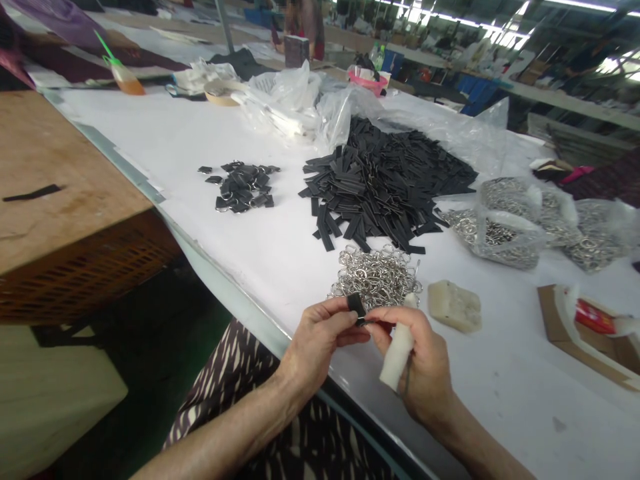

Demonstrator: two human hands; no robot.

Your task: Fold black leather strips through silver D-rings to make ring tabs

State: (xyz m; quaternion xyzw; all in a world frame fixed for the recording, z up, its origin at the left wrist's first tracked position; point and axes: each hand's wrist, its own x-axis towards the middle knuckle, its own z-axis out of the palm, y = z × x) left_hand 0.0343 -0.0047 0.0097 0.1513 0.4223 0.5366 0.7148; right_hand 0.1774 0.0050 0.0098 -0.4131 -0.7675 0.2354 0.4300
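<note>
- Two hands over the worktop's (200, 147) near edge: left hand (320, 340) pinches one black strip (356, 307), short, matte, upright between the fingertips.
- Right hand (425, 367) curls round one white stick (397, 353), fingertips touching the strip.
- Behind: one small black pile (243, 187), one ring heap (377, 277), one large strip pile (385, 183), one pale block (454, 305).

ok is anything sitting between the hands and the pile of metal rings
Nothing visible: the pile of metal rings lies right beyond both hands, with no other thing between. The left hand pinches a black strip, the right hand holds a white stick.
</note>
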